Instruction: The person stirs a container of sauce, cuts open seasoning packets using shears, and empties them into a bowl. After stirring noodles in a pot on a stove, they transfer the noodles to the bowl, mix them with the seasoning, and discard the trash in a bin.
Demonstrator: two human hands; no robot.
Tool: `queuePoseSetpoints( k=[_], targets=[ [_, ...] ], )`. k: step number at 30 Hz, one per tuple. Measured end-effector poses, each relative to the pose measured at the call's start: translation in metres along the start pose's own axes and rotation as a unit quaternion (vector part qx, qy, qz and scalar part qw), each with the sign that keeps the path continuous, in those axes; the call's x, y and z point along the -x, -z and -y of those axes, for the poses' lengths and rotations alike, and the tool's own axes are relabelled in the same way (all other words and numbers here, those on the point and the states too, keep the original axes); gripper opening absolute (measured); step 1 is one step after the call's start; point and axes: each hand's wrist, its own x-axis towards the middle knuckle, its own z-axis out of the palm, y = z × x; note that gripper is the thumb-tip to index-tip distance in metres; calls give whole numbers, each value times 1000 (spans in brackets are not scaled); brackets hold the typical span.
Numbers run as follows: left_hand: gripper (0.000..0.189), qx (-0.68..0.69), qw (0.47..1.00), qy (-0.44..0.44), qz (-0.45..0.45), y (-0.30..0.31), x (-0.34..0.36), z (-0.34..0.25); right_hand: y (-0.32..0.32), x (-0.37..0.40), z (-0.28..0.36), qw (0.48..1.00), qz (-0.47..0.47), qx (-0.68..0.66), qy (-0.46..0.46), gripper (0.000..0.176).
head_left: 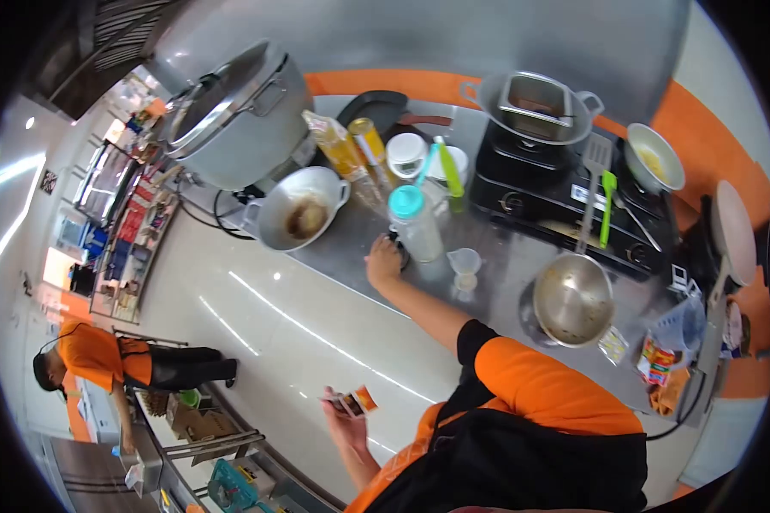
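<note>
My left hand (348, 423) is out over the floor, its fingers closed on a small sachet (354, 402) with orange and dark print. Stretched across the counter, my right hand (385, 259) has curled fingers around or against a small dark item, which the hand partly hides. Right beside it stands a clear jar with a turquoise lid (415, 231). A small white measuring cup or funnel (464, 263) is a little to the right. Left of the hand sits a metal wok (293, 209) with a brown residue inside.
A big lidded pot (239, 120) stands behind the wok, near oil bottles (370, 145). A black gas stove (530, 188) carries a pan, a spatula (592, 175) and green utensils. A steel saucepan (573, 299) is in front. Another person (103, 355) works at the far left.
</note>
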Motion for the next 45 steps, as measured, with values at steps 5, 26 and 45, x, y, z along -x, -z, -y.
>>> queuePoseSetpoints(
  k=[5,26,45],
  targets=[
    [36,210,971,109,29,37,14,12,-43,-10,10,996,-64,15,-62,18],
    [34,5,983,58,174,-62,41,27,179,186,-197,469,546,-694,-7,36],
    [49,-143,778,380,479,-241,245,302,357,408,-476,845,69,-521,-102,59]
  ],
)
